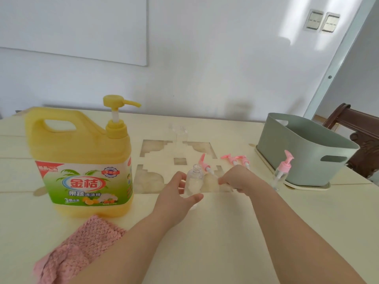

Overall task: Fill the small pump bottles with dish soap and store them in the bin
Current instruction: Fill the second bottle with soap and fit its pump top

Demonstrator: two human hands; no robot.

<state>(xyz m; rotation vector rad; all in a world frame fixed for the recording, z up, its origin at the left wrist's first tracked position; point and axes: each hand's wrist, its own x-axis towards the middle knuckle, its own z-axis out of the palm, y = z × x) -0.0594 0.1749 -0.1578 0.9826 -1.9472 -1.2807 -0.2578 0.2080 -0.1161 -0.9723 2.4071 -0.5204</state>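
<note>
The large yellow plastic dish soap jug [80, 158] has a green and white label with a red logo and small orange fruits. In front of the jug lies a pink knitted cloth [82, 249]. To the right of the jug are a clear small plastic bottle [193, 181], a pink plastic pump head [205, 163], a second clear bottle with pink pump [280, 173] and a grey-green plastic bin [303, 154]. The cream desk [215, 232] has a beige stepped pattern.

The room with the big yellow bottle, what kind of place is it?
Probably a dining room at home: a cream table, a carved wooden chair beside it, and light switches on the wall.
</note>
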